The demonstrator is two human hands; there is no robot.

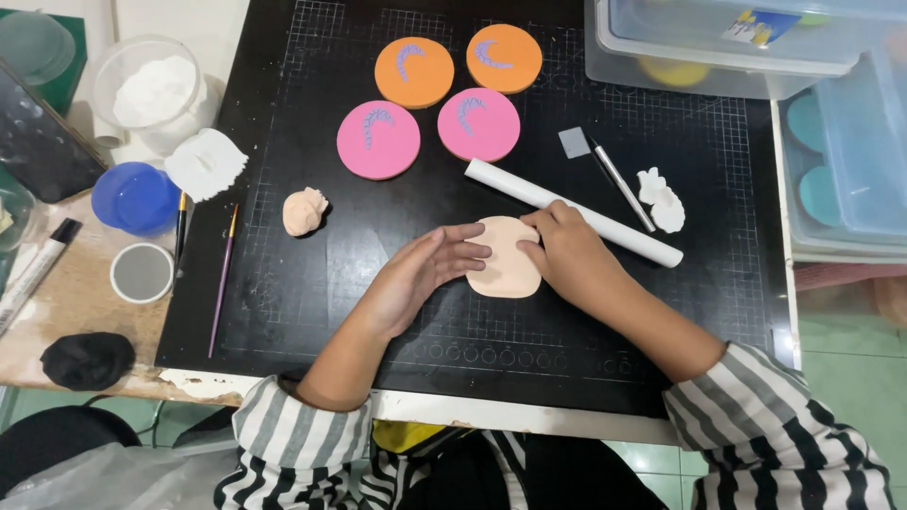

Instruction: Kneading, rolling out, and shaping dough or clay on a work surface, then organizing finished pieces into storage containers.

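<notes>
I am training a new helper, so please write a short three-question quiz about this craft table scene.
1. True or false: both hands touch the flat peach-coloured clay sheet on the black gridded cutting mat.
2. How many round foam discs lie at the top of the mat? A) two B) four C) six
3. Which long thing lies just behind the right hand?

Key:
1. True; the left hand rests its fingers on the sheet's left edge, the right hand on its right edge.
2. B; two orange discs, two pink discs.
3. The white cylindrical roller.
</notes>
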